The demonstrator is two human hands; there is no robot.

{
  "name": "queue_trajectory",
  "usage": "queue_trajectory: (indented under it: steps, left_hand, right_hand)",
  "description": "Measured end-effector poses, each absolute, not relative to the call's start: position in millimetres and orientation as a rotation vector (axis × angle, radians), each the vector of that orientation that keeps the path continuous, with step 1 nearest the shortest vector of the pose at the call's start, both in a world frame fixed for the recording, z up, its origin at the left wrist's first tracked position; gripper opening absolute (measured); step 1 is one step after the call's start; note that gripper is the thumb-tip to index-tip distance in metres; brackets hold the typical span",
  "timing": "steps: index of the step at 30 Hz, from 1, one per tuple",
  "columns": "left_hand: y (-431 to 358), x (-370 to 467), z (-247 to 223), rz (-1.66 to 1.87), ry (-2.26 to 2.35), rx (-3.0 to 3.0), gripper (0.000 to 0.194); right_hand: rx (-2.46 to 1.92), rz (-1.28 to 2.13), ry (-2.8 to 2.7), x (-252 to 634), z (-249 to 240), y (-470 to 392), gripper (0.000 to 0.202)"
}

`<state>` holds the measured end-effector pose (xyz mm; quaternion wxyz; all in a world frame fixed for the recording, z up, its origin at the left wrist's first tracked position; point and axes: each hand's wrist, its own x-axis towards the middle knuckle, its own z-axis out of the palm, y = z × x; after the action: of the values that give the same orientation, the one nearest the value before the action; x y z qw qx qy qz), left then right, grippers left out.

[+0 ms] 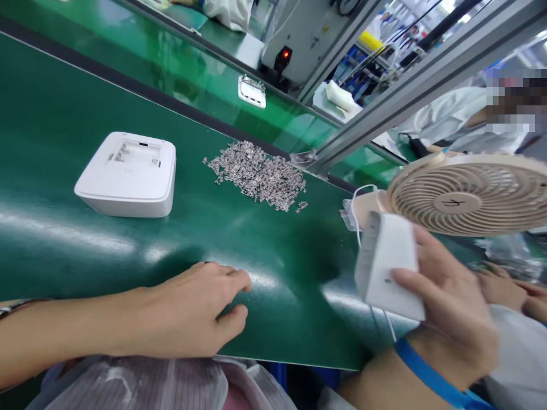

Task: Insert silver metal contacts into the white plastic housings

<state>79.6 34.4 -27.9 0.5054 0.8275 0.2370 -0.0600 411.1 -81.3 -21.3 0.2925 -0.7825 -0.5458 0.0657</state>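
Note:
My right hand (448,296) grips a white boxy plastic housing (391,267), lifted and tilted at the right side of the bench, with the thumb across its near face. A small dark hole shows on that face. My left hand (213,307) hovers at or rests on the green mat, fingers loosely bent and the thumb apart from them, with nothing seen in it. Beyond it on the left sits another white housing (128,176), with a rectangular recess in its top. Farther back, a heap of small metal clip-like parts (260,176) lies on the mat.
A beige fan (461,193) stands at the right, its cable near the housing. A metal frame post (410,85) rises behind the heap. On the strip beyond lies a white plate-like part (252,92). Another person's hands (504,287) are at the far right.

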Motion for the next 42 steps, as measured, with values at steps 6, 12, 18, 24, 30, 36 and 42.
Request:
queue_trajectory:
  steps: [6, 12, 18, 24, 30, 36, 42]
  left_hand:
    - [32.5, 81.4, -32.1, -0.110, 0.611, 1.991, 0.056]
    - [36.9, 83.7, -38.1, -0.007, 0.701, 1.997, 0.069]
    - [45.2, 87.7, -37.2, 0.108, 0.878, 2.011, 0.051]
    - [41.0, 87.0, -30.6, 0.043, 0.863, 2.032, 0.069]
    - [41.6, 86.1, -29.4, 0.046, 0.833, 2.079, 0.071]
    - [43.2, 87.2, -32.5, 0.044, 0.820, 2.089, 0.067]
    - [59.5, 83.0, -33.2, 0.055, 0.745, 2.124, 0.065]
  right_hand:
    - [-2.286, 0.470, -1.496, 341.7, -36.2, -39.3, 0.069]
    - [-1.836, 1.157, -1.110, 313.5, -46.4, -32.4, 0.061]
    - [-1.661, 0.556, -0.838, 336.1, -77.4, 1.9, 0.023]
    - [-1.720, 0.210, -0.800, 383.3, -100.1, 52.0, 0.012]
    - [-1.923, 0.144, -1.065, 396.5, -105.6, 76.1, 0.023]
    - [-1.993, 0.033, -1.299, 397.7, -106.9, 75.6, 0.014]
    - [-1.968, -0.031, -1.239, 390.2, -101.3, 67.9, 0.013]
